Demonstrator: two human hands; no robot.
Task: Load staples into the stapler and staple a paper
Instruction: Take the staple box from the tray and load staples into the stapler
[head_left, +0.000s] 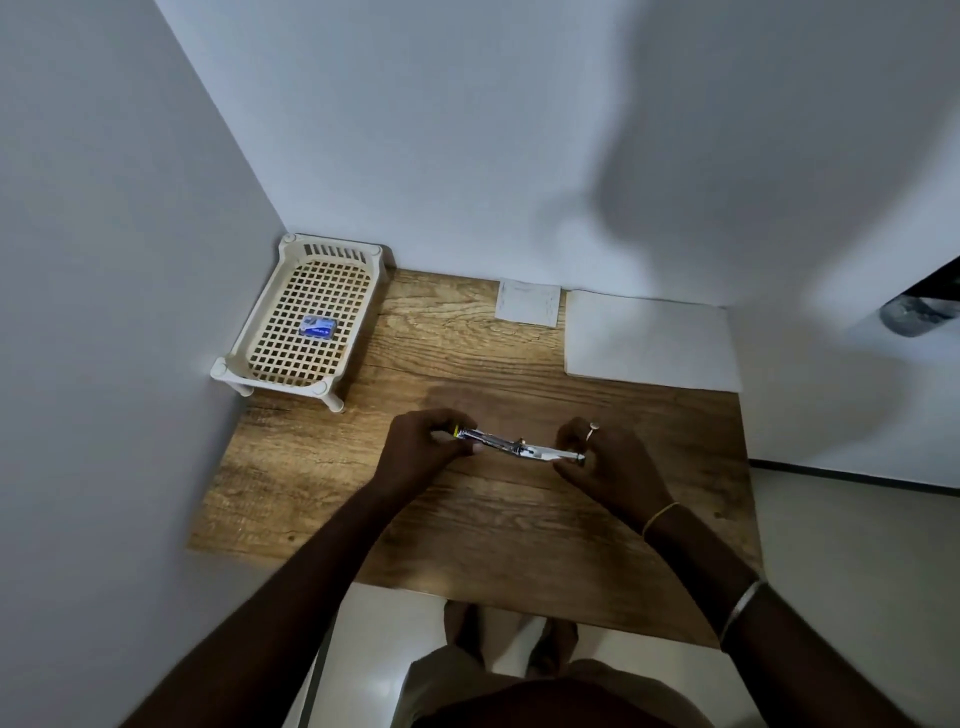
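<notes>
A small metal stapler (519, 447) is spread out flat, swung open end to end, just above the middle of the wooden table (467, 519). My left hand (423, 449) pinches its left end, which has a yellow tip. My right hand (605, 462) holds its right end between curled fingers. A small blue staple box (317, 327) lies in the cream plastic basket (249, 332) at the back left. White paper sheets (652, 340) lie at the back right of the table.
A small square white sheet (529, 302) lies by the back wall, left of the paper. White walls close the table in at the left and back. The table's right edge borders open floor, and my feet show below its near edge.
</notes>
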